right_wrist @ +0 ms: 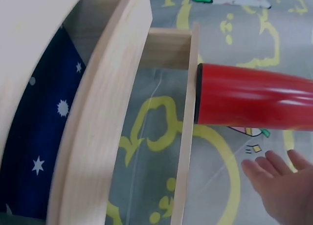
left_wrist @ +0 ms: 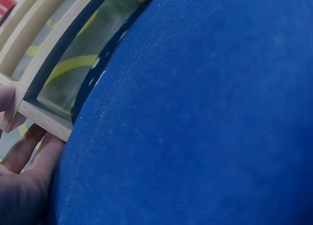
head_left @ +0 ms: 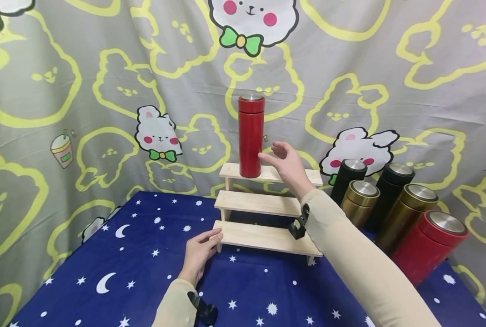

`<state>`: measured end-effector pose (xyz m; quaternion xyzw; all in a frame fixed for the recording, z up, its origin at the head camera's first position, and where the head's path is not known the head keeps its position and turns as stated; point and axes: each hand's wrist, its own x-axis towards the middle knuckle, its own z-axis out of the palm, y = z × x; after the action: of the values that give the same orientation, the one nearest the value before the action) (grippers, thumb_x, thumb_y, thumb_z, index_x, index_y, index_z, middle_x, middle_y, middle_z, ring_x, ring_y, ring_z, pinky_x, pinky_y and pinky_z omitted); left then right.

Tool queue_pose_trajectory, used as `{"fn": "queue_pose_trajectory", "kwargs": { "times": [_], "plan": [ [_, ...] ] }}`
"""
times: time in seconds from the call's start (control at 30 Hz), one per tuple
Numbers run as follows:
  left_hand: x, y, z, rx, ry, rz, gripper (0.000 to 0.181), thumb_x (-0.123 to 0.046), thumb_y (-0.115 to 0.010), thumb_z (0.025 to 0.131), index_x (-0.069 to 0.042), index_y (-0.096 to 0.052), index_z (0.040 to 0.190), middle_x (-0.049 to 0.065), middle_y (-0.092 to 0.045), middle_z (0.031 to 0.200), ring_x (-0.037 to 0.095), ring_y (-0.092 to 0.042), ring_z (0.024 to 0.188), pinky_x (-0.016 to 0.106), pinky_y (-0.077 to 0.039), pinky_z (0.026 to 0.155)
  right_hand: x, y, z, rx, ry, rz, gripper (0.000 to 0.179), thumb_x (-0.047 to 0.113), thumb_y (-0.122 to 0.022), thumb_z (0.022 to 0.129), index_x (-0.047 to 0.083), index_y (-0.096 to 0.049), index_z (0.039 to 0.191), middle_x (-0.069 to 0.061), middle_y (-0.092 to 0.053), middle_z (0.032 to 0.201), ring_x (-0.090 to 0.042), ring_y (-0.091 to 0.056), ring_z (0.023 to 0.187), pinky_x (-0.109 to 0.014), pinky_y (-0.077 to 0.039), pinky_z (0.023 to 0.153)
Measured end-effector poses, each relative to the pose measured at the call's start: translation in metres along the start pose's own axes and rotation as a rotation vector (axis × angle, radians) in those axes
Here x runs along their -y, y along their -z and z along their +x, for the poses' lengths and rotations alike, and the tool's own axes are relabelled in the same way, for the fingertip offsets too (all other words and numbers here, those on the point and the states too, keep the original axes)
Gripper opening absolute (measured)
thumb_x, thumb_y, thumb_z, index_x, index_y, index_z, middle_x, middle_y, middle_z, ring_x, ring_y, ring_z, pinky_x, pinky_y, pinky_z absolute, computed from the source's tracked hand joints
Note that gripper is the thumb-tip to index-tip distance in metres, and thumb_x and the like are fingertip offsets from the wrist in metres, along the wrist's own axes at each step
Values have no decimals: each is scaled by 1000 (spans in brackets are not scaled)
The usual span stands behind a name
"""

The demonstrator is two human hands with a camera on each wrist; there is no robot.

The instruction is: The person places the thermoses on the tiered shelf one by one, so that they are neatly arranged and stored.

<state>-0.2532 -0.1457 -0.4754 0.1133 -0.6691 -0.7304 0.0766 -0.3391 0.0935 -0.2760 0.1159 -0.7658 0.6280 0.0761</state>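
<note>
A tall red thermos flask (head_left: 251, 141) with a steel-topped lid stands upright on the top step of a three-tier wooden stand (head_left: 267, 236). Just right of the flask is my right hand (head_left: 285, 165), its fingers extended and loosely bent. In the right wrist view a gap shows between those fingers (right_wrist: 274, 171) and the flask (right_wrist: 254, 98). My left hand (head_left: 199, 252) pinches the left end of the stand's lowest step. From the left wrist view, the thumb lies at the board's edge and the other fingers (left_wrist: 36, 151) reach behind the leg.
Right of the stand, close to my right forearm, several flasks stand grouped: black (head_left: 349, 175), gold (head_left: 359, 200) and another red one (head_left: 431, 245). A blue star-and-moon cloth (head_left: 144, 272) covers the table. Behind it hangs a grey patterned curtain (head_left: 193, 91).
</note>
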Motion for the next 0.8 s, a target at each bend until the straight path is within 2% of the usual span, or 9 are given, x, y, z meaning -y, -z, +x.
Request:
{"fn": "queue_pose_trajectory", "kwargs": {
  "times": [0.23, 0.37, 0.47, 0.6, 0.8],
  "plan": [
    [2, 1, 2, 4, 2, -23, 33, -12, -79, 84, 3, -72, 112, 25, -59, 128, 29, -62, 109, 45, -51, 91, -11, 21, -33, -70, 74, -4, 57, 29, -76, 89, 4, -54, 135, -8, -56, 135, -20, -47, 129, -37, -40, 106],
    [2, 0, 1, 15, 4, -22, 33, -13, -79, 85, 3, -72, 113, 25, -58, 129, 30, -61, 110, 45, -50, 92, -17, 37, -59, -96, 129, -4, 51, 28, -74, 91, 3, -57, 131, -9, -60, 132, -19, -51, 125, -37, -41, 105],
    [0, 0, 0, 19, 3, -19, 32, -13, -78, 85, 3, -72, 113, 24, -58, 129, 30, -60, 111, 45, -50, 93, -21, 50, -82, -105, 148, -10, 48, 26, -73, 92, 1, -57, 131, -10, -61, 130, -19, -53, 122, -30, -43, 102],
    [-3, 0, -1, 27, 6, -18, 33, -13, -78, 86, 2, -72, 114, 23, -58, 129, 30, -59, 113, 45, -49, 93, -26, 66, -110, -110, 151, -38, 47, 24, -71, 93, 1, -57, 131, -11, -61, 129, -19, -55, 120, -19, -45, 95],
    [0, 0, 0, 24, 16, -19, 33, -14, -78, 86, 2, -72, 114, 23, -58, 129, 30, -60, 112, 45, -49, 93, -38, 89, -139, -126, 123, 17, 45, 16, -70, 93, -1, -54, 132, -14, -62, 127, -17, -59, 115, -15, -47, 92]
  ]
}}
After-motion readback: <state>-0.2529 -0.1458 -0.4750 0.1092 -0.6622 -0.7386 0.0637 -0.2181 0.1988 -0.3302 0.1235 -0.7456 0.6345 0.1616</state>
